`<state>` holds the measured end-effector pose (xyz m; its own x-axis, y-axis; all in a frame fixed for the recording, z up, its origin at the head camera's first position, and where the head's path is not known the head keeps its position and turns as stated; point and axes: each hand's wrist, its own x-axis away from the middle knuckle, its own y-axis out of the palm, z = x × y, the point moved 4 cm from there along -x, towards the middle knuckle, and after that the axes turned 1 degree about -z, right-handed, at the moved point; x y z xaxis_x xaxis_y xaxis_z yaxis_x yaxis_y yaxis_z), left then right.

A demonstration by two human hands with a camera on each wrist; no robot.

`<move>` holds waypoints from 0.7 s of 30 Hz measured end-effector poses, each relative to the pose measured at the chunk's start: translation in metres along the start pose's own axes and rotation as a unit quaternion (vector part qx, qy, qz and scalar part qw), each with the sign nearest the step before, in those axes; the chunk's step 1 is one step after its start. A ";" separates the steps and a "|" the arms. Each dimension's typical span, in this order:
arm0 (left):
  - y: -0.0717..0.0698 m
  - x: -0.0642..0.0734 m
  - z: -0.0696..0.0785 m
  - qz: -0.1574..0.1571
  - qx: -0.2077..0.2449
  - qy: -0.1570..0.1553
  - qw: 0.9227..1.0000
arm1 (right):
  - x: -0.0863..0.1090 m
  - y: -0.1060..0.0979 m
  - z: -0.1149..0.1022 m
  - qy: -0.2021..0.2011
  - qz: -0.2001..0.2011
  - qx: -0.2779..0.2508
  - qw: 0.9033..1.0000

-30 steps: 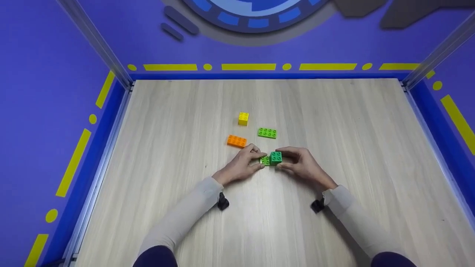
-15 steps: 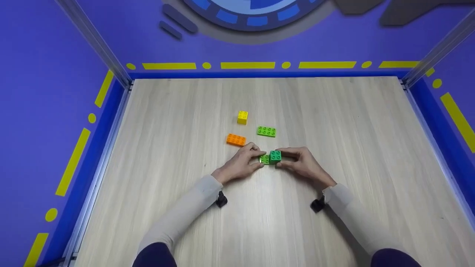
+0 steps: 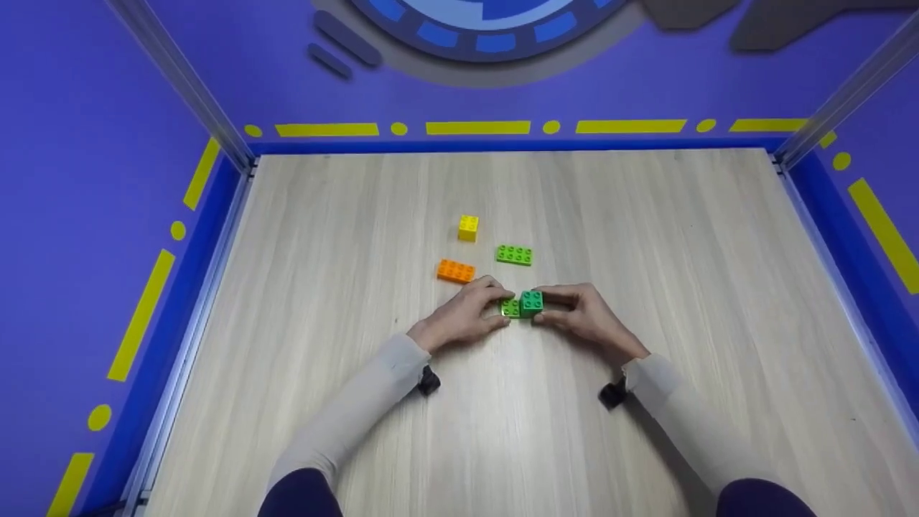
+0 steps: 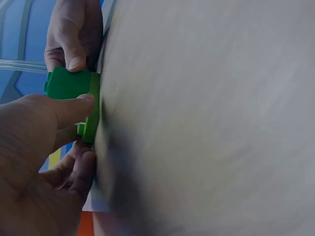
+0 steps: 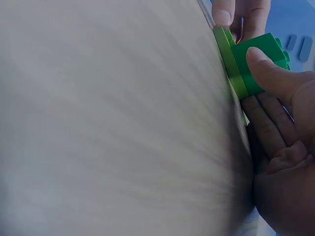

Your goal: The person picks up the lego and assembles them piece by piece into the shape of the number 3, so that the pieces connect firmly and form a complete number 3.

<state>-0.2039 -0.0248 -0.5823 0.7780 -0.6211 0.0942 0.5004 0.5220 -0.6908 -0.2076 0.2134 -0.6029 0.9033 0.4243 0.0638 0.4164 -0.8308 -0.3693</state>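
Observation:
A dark green square building brick (image 3: 532,303) sits on the right half of a flat light green brick (image 3: 510,309), whose left studs are bare. With thumb and fingers, my left hand (image 3: 463,314) pinches the flat brick at its left end. My right hand (image 3: 587,316) holds the dark green brick from the right, its thumb (image 5: 261,61) on the near side. In the left wrist view the dark green brick (image 4: 69,84) stands flush against the flat one, with no gap visible. The far-side fingers are partly hidden.
Beyond the hands lie an orange eight-stud brick (image 3: 456,271), a second flat light green brick (image 3: 515,255) and a yellow square brick (image 3: 468,227). The orange one is close to the left knuckles. Blue walls (image 3: 502,108) bound the wooden table (image 3: 646,215) at the back and sides.

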 end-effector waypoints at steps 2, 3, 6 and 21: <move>-0.003 -0.001 0.002 -0.008 -0.010 0.000 1.000 | 0.000 0.000 0.001 0.006 -0.004 -0.003 1.000; -0.005 -0.001 0.003 -0.010 -0.012 0.002 1.000 | 0.000 0.000 0.001 0.009 -0.006 -0.006 1.000; -0.012 -0.003 0.006 -0.010 -0.010 0.016 1.000 | 0.000 -0.001 -0.001 0.018 -0.008 -0.013 1.000; -0.048 0.003 -0.006 0.080 -0.040 0.053 0.995 | 0.000 -0.002 -0.001 0.018 -0.006 -0.011 1.000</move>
<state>-0.2282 -0.0550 -0.5538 0.7989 -0.5939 -0.0955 0.3375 0.5739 -0.7461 -0.2079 0.2149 -0.6015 0.9011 0.4215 0.1016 0.4291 -0.8336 -0.3478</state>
